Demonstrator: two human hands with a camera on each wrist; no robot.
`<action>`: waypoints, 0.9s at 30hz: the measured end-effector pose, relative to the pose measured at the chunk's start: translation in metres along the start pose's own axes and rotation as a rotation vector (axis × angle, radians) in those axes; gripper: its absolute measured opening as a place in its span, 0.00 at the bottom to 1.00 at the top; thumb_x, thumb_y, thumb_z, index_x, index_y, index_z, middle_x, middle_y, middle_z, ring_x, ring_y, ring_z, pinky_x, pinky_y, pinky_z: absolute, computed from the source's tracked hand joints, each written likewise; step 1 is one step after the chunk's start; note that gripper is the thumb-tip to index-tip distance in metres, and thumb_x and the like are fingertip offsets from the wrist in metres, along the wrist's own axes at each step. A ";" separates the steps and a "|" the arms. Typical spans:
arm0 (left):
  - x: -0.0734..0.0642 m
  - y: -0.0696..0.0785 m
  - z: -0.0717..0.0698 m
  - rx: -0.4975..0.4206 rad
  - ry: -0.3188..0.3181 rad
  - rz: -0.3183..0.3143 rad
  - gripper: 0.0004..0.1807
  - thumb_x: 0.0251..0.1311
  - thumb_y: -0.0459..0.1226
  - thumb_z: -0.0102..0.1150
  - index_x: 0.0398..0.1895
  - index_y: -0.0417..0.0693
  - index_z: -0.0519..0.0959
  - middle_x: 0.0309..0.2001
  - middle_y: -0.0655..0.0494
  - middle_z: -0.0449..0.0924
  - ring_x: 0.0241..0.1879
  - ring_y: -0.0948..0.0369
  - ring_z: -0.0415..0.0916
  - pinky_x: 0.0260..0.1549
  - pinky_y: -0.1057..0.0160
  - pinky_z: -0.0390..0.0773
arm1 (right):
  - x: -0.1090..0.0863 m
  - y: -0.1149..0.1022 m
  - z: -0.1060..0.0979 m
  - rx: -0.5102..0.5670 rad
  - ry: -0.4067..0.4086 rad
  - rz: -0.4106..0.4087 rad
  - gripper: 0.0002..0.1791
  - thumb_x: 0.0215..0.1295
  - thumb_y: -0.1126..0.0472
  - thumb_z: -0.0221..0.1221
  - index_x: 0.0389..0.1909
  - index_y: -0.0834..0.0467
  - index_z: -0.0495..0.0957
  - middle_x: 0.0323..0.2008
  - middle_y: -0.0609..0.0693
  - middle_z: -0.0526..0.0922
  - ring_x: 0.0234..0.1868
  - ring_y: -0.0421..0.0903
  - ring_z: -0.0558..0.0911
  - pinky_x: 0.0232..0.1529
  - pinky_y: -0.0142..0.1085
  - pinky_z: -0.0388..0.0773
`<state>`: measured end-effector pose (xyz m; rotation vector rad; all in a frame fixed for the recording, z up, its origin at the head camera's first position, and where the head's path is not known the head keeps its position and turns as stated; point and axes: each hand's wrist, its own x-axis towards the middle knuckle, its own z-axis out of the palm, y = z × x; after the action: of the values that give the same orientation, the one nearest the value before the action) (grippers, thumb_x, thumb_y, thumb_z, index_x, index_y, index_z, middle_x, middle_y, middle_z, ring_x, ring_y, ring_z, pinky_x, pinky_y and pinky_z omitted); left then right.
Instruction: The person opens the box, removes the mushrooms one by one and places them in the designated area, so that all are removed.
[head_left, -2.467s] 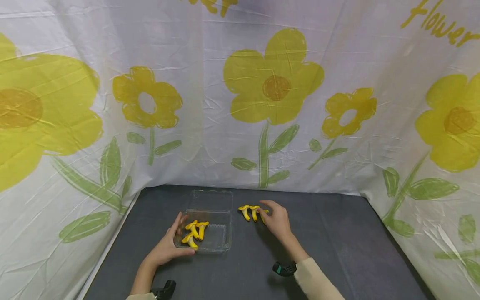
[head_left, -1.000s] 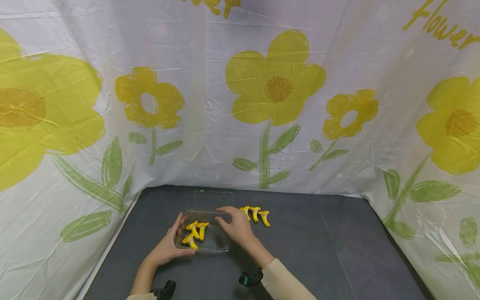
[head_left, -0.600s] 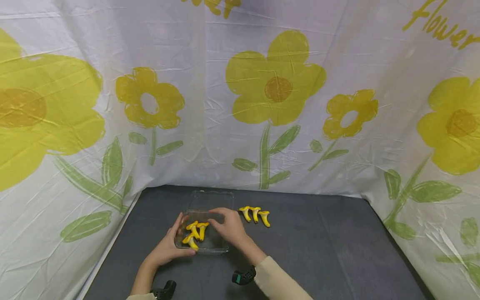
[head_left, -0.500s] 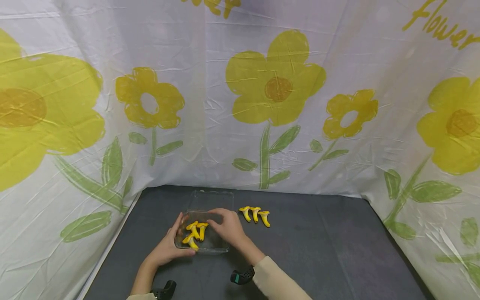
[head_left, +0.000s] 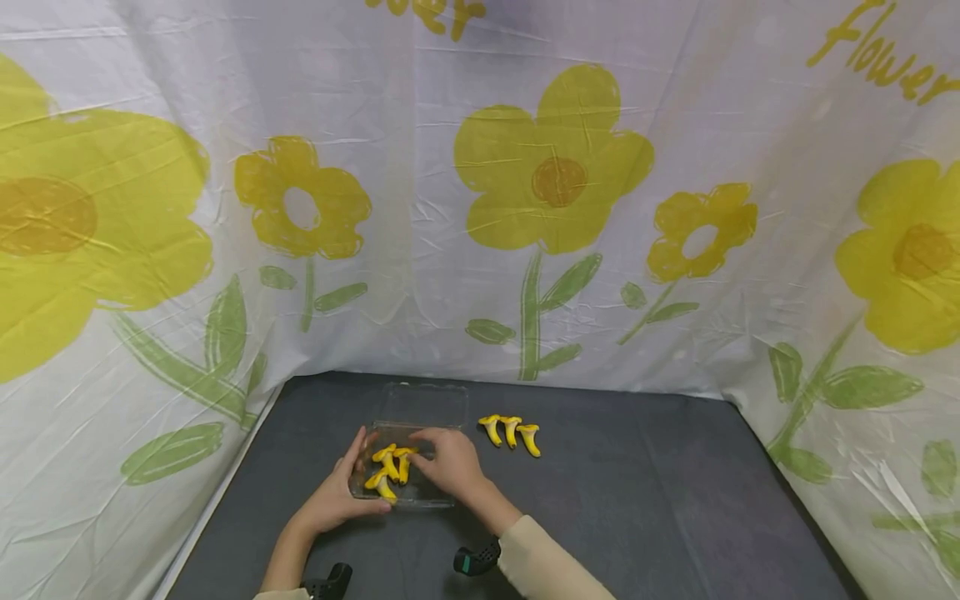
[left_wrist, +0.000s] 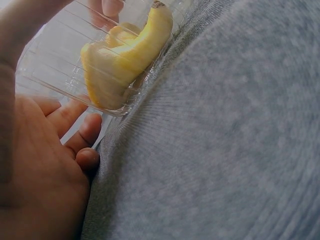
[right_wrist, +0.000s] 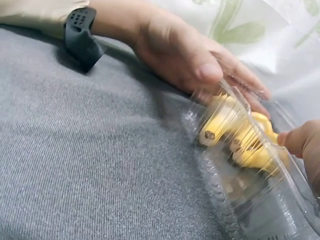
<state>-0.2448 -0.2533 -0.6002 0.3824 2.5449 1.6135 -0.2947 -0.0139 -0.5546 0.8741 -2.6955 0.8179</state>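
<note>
A clear plastic box point(head_left: 442, 496) with its lid point(head_left: 427, 404) folded back sits on the dark cloth. Three yellow chanterelle mushrooms point(head_left: 381, 483) lie in its left part. My left hand point(head_left: 337, 492) grips the box's left side, thumb at the front and fingers behind. Over the box's right part is my right hand point(head_left: 453, 467), thumb and index finger apart. Its thumb tip reaches the cap of the rightmost mushroom point(head_left: 404, 468) inside. The right wrist view has a fingertip right at a yellow cap point(right_wrist: 262, 120). Through the box wall, the left wrist view shows one mushroom point(left_wrist: 125, 60) close up.
Three more chanterelles point(head_left: 511, 432) lie in a row on the cloth to the right of the box. The dark grey cloth point(head_left: 637, 483) covers the table. White curtains point(head_left: 405, 292) with yellow flowers hang behind and at both sides.
My right hand has left the row of mushrooms on the cloth, moved left over the box and lowered to a mushroom inside. My left hand has kept its grip on the box.
</note>
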 end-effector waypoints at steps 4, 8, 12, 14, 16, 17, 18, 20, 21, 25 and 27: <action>-0.001 0.000 -0.001 0.011 0.000 0.001 0.75 0.55 0.42 0.82 0.87 0.43 0.29 0.86 0.42 0.46 0.70 0.41 0.57 0.65 0.30 0.63 | 0.001 -0.002 0.001 -0.049 -0.029 0.000 0.16 0.68 0.52 0.73 0.54 0.49 0.90 0.52 0.44 0.91 0.45 0.42 0.89 0.40 0.35 0.85; 0.000 0.000 -0.001 0.006 -0.002 0.002 0.74 0.56 0.43 0.82 0.87 0.43 0.29 0.86 0.41 0.45 0.73 0.38 0.54 0.66 0.28 0.62 | 0.002 -0.003 0.000 -0.077 -0.060 -0.005 0.14 0.68 0.52 0.73 0.53 0.48 0.91 0.50 0.43 0.92 0.40 0.41 0.89 0.30 0.32 0.81; 0.000 0.001 0.000 0.002 -0.006 -0.005 0.74 0.56 0.43 0.82 0.87 0.44 0.29 0.86 0.41 0.44 0.75 0.36 0.53 0.66 0.27 0.61 | 0.002 -0.003 0.000 -0.123 -0.077 -0.011 0.13 0.68 0.52 0.73 0.52 0.47 0.92 0.48 0.42 0.92 0.36 0.40 0.88 0.25 0.31 0.77; 0.000 0.001 0.000 -0.006 -0.009 -0.008 0.75 0.56 0.43 0.82 0.87 0.45 0.29 0.86 0.41 0.44 0.76 0.34 0.52 0.67 0.26 0.60 | 0.003 -0.003 0.001 -0.153 -0.083 -0.011 0.13 0.67 0.52 0.73 0.51 0.47 0.92 0.47 0.42 0.92 0.35 0.40 0.88 0.27 0.32 0.79; 0.000 0.001 0.000 -0.018 -0.013 -0.007 0.75 0.56 0.43 0.82 0.87 0.45 0.28 0.86 0.41 0.43 0.77 0.33 0.50 0.68 0.26 0.59 | 0.003 -0.003 0.003 -0.188 -0.090 -0.006 0.12 0.68 0.52 0.73 0.51 0.46 0.92 0.46 0.41 0.92 0.36 0.40 0.88 0.30 0.33 0.81; 0.000 0.001 0.000 -0.023 -0.014 -0.004 0.75 0.56 0.43 0.82 0.87 0.45 0.28 0.86 0.41 0.43 0.78 0.32 0.49 0.68 0.26 0.59 | 0.004 -0.003 0.003 -0.203 -0.094 -0.003 0.12 0.68 0.51 0.73 0.51 0.46 0.92 0.45 0.41 0.93 0.36 0.40 0.88 0.31 0.34 0.82; 0.000 0.001 0.000 -0.024 -0.014 -0.002 0.75 0.56 0.43 0.82 0.87 0.45 0.29 0.86 0.41 0.43 0.78 0.31 0.49 0.68 0.26 0.58 | 0.004 -0.004 0.004 -0.212 -0.094 -0.001 0.12 0.68 0.51 0.73 0.50 0.46 0.92 0.45 0.41 0.93 0.36 0.40 0.88 0.31 0.35 0.83; 0.000 0.000 0.000 -0.023 -0.012 0.003 0.75 0.56 0.43 0.82 0.87 0.44 0.29 0.86 0.40 0.43 0.78 0.30 0.48 0.68 0.26 0.58 | 0.005 -0.005 0.004 -0.231 -0.099 0.005 0.12 0.68 0.50 0.72 0.50 0.46 0.93 0.44 0.41 0.93 0.35 0.40 0.88 0.31 0.35 0.83; 0.000 0.000 0.000 -0.020 -0.011 0.006 0.75 0.56 0.43 0.82 0.87 0.44 0.29 0.86 0.40 0.44 0.78 0.30 0.48 0.68 0.25 0.58 | 0.005 -0.006 0.004 -0.236 -0.102 0.008 0.12 0.68 0.50 0.72 0.50 0.46 0.93 0.43 0.41 0.93 0.34 0.40 0.88 0.31 0.35 0.82; 0.000 0.000 -0.001 -0.020 -0.011 0.012 0.75 0.56 0.43 0.82 0.87 0.43 0.28 0.86 0.40 0.44 0.78 0.31 0.47 0.68 0.25 0.57 | 0.005 -0.007 0.005 -0.231 -0.103 0.009 0.11 0.68 0.51 0.72 0.49 0.46 0.93 0.42 0.41 0.93 0.31 0.38 0.86 0.27 0.32 0.80; 0.000 0.001 -0.001 -0.024 -0.011 0.011 0.75 0.56 0.43 0.82 0.87 0.43 0.28 0.86 0.40 0.44 0.78 0.33 0.47 0.68 0.25 0.57 | 0.005 -0.007 0.006 -0.232 -0.102 0.007 0.11 0.68 0.51 0.72 0.49 0.46 0.93 0.42 0.41 0.93 0.30 0.37 0.86 0.26 0.31 0.79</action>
<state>-0.2445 -0.2536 -0.5995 0.4022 2.5167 1.6397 -0.2949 -0.0244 -0.5546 0.8738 -2.8086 0.4591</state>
